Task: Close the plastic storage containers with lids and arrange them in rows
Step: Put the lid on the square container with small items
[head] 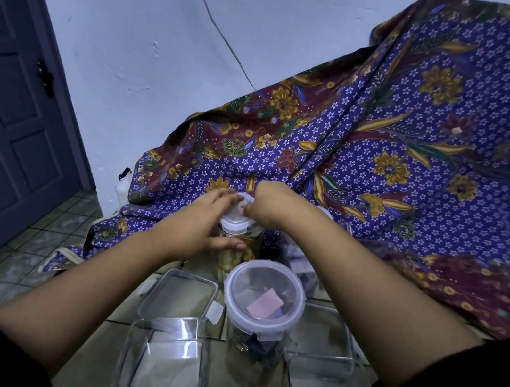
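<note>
Both hands meet at a clear jar's white-rimmed lid (235, 220) at the far middle of the floor. My left hand (205, 219) wraps the jar's side, its thumb low and its fingers over the lid's left edge. My right hand (266, 205) grips the lid's right edge from above. Closer to me stands a round jar (258, 329) with its lid (266, 291) on and a pink piece inside. At the lower left an open square container (163, 370) stands with no lid. A rectangular lid or shallow box (179, 295) lies just behind it.
Another clear container (319, 366) sits at the lower right, partly hidden by my right forearm. A purple batik cloth (422, 153) drapes over something tall behind the jars. A dark door (2, 103) stands at the left. The floor (48, 233) is tiled.
</note>
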